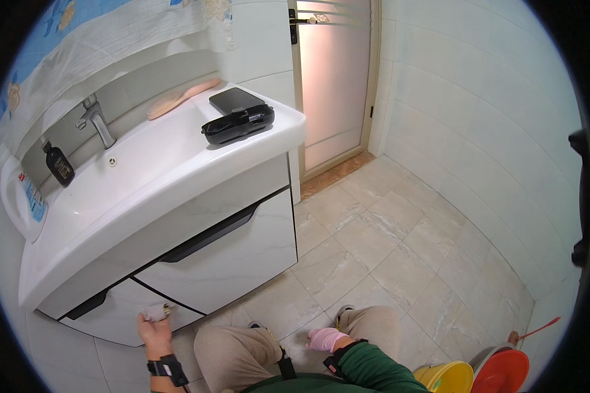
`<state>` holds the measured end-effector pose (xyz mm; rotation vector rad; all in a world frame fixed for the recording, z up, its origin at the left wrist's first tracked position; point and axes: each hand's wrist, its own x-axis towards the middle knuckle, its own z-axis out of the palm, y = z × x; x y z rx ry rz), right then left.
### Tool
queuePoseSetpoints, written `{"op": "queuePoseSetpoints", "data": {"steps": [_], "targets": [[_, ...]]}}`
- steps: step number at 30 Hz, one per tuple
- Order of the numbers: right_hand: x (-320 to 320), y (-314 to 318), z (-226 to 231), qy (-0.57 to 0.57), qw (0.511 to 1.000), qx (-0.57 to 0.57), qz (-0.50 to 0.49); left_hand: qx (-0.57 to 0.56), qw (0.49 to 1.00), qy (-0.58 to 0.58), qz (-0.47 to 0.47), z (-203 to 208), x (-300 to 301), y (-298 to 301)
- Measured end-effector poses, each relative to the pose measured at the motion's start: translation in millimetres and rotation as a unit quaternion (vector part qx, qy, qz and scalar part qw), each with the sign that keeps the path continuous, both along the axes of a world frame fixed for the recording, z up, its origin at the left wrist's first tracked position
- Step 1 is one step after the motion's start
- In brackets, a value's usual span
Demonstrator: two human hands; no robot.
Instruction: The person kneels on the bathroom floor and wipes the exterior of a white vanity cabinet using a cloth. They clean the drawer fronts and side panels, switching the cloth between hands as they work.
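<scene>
My left hand point(156, 334), bare with a black strap at the wrist, is in front of the lower left cabinet door point(115, 306). Its fingers are closed on a pale crumpled cloth point(155, 312), which appears to touch the door's white marbled face. A small yellow-green bit shows at the cloth's edge. Over my lap, between the knees, is my right hand point(326, 339) in a pink glove, below a green sleeve. Its fingers look curled in, and whatever may be inside them is hidden.
A white basin point(144, 167) tops the cabinet. On it stand a white bottle point(23, 200), dark bottle point(59, 164), pink hairbrush point(180, 98), dark phone point(233, 99) and black case point(238, 124). Yellow point(446, 378) and red buckets point(503, 371) are at lower right. A frosted door point(334, 85) stands behind.
</scene>
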<state>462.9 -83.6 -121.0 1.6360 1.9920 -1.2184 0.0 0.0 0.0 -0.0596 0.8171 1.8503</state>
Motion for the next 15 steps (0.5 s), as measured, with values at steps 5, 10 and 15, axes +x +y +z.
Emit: {"op": "queuePoseSetpoints", "data": {"steps": [5, 10, 15], "targets": [[20.9, -6.8, -1.5, -0.015, 1.000, -0.008, 0.009, -0.033, 0.985, 0.131, 0.108, -37.4, -81.0, -18.6], [3.5, -4.4, -9.9, -0.001, 1.000, -0.007, 0.004, -0.107, 0.953, 0.260, 0.117, -49.8, -218.6, -29.6], [0.8, 1.2, -16.5, -0.007, 1.000, -0.019, 0.006, -0.065, 0.968, 0.173, 0.169, -86.4, -257.0, -31.9]]}}
